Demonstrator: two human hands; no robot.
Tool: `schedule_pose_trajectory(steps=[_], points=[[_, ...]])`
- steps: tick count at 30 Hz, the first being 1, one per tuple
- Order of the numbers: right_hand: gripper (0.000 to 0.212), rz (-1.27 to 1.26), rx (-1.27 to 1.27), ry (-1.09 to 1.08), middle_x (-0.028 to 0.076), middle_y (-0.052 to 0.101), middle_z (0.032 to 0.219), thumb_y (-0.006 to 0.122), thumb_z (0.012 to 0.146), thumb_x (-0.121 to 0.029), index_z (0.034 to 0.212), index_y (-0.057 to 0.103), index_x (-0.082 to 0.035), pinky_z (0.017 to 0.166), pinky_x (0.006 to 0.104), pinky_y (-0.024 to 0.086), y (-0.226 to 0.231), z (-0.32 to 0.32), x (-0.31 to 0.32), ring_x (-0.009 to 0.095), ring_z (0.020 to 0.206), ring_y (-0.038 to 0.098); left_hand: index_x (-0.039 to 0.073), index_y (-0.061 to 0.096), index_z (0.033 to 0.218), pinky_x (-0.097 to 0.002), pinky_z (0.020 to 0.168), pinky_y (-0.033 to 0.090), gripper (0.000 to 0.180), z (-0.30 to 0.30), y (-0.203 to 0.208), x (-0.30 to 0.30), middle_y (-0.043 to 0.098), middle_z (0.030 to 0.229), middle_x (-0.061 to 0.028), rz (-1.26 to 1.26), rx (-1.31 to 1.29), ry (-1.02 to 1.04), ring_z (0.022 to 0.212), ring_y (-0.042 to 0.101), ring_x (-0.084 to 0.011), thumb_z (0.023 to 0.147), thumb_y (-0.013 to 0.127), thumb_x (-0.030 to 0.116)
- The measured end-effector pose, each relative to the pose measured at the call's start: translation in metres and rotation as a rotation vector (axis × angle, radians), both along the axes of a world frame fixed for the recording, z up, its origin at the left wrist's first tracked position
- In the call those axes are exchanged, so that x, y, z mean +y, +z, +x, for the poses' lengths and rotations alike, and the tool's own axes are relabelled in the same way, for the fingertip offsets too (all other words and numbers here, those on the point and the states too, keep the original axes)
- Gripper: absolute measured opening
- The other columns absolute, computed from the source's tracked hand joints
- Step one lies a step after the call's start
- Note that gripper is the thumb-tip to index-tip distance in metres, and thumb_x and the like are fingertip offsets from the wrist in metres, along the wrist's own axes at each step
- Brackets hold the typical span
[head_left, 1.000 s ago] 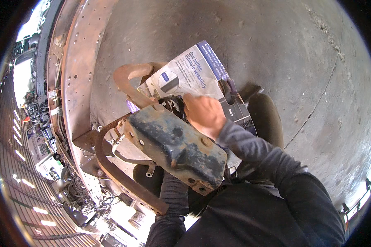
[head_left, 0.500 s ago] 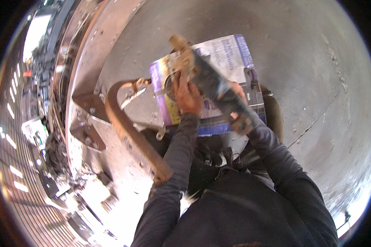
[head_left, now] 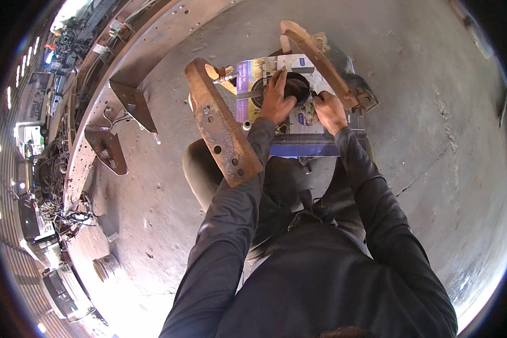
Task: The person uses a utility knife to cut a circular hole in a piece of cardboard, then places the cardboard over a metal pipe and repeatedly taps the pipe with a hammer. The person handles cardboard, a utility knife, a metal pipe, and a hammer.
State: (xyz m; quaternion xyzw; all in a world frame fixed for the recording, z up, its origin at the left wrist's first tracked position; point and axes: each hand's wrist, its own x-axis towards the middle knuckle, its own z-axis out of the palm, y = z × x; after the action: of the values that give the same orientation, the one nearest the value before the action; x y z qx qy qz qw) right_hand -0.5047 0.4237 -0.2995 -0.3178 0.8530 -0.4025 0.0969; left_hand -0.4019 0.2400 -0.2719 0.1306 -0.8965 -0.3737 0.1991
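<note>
A printed cardboard box [head_left: 310, 147] lies flat in front of my knees. My left hand [head_left: 276, 101] rests on it, fingers stretched out, beside a dark round shape [head_left: 297, 86]; I cannot tell whether that is printed or a separate thing. My right hand [head_left: 328, 112] is at the box's right part, fingertips pinched; what they hold is too small to make out. Next to my left forearm stands a rusty curved metal piece with holes [head_left: 219, 127], resembling a brake shoe. Another rusty curved piece [head_left: 315, 56] lies across the box's far right corner, beside a dark metal part [head_left: 339, 56].
At the left, a long rusty beam with holes [head_left: 138, 59] carries triangular brackets [head_left: 132, 105]. Beyond it are tangled wires [head_left: 62, 208] and parked vehicles [head_left: 59, 293]. A short cylindrical block [head_left: 105, 266] stands on the concrete floor [head_left: 434, 186] at the lower left.
The long dark metal part held across the box is now out of my hands at its far right side. Both hands are down on the box, and my view has shifted.
</note>
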Motion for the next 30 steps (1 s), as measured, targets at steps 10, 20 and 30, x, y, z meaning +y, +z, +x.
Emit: schedule_pose_trajectory(steps=[10,20,30], points=[[0.027,-0.087,-0.565,-0.158,0.014,0.066,0.064,0.058,0.099,-0.023,0.093,0.067,0.001,0.05,0.038,0.053,0.062,0.04,0.015,0.024,0.051,0.067,0.009,0.028,0.165,-0.0574,0.122,0.03,0.092,0.004,-0.002,0.0,0.034,0.162,-0.0285,-0.087,-0.068,-0.009,0.148,0.036,-0.0501,0.082,0.067,0.021],[0.032,0.143,-0.539,0.102,0.027,0.07,0.083,0.06,0.099,-0.029,0.107,0.066,0.001,0.066,0.0498,0.056,0.049,0.067,0.027,0.04,0.072,0.072,0.007,0.028,0.165,-0.0572,0.123,0.03,0.091,0.006,-0.004,0.003,0.033,0.163,-0.0279,-0.097,-0.078,0.013,0.146,0.037,-0.0513,0.084,0.066,0.022],[0.04,-0.229,-0.565,-0.366,0.012,0.071,0.098,0.069,0.091,-0.018,0.125,0.063,0.003,0.071,0.0328,0.054,0.065,-0.006,0.133,0.019,0.083,0.066,0.007,0.012,0.169,-0.0537,0.127,0.026,0.135,0.038,0.034,0.048,0.0,0.17,-0.0362,-0.341,-0.385,0.046,0.156,0.021,-0.0546,0.071,0.093,0.051]])
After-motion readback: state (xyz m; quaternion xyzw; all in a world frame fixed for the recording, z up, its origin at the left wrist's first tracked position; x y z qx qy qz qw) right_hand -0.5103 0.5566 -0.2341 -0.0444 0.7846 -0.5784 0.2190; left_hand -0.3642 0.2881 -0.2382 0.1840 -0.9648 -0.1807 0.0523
